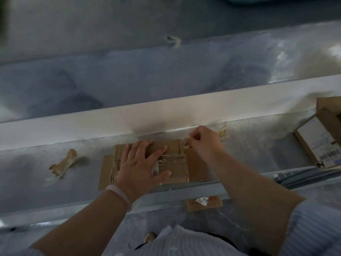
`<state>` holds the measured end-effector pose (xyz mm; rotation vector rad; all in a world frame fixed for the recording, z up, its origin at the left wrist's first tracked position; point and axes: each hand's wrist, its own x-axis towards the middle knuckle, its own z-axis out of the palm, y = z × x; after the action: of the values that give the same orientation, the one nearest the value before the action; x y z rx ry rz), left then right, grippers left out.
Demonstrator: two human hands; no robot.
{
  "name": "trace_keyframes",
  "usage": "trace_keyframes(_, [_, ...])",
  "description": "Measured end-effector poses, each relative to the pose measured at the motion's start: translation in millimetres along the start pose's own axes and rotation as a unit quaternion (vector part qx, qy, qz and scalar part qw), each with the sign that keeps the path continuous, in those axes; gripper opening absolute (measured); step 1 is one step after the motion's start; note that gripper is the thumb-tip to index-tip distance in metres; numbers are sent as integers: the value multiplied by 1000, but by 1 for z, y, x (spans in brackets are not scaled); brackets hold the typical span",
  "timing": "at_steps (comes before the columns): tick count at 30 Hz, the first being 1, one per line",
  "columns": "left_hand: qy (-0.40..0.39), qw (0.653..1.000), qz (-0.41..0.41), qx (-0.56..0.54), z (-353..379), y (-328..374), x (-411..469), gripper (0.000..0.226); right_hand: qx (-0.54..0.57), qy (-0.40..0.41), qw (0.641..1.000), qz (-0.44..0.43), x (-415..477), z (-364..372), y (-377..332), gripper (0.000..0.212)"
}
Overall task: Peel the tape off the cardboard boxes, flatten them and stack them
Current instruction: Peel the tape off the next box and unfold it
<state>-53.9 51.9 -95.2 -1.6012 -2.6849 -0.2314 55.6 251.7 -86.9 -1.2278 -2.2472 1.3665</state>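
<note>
A small brown cardboard box [175,150] lies on a flattened piece of cardboard [106,172] on the metal table. Clear tape [173,158] runs across its top toward the right edge. My left hand [142,163] presses flat on the box with fingers spread. My right hand [203,142] is at the box's far right corner and pinches a small end of tape [186,143] between thumb and fingers.
A crumpled wad of brown tape [63,164] lies on the table to the left. An open box with a white label [321,139] stands at the right edge. Another labelled carton [203,202] sits below the table front. A pale rail [166,111] runs behind.
</note>
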Motion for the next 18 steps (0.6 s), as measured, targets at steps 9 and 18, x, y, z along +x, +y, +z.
trace_keyframes(9, [5, 1000, 0, -4, 0, -1, 0, 71, -70, -43, 995, -51, -6, -4, -2, 15])
trace_keyframes(18, [13, 1000, 1, 3, 1, -1, 1, 70, 39, -119, 992, 12, -17, -4, 17, 12])
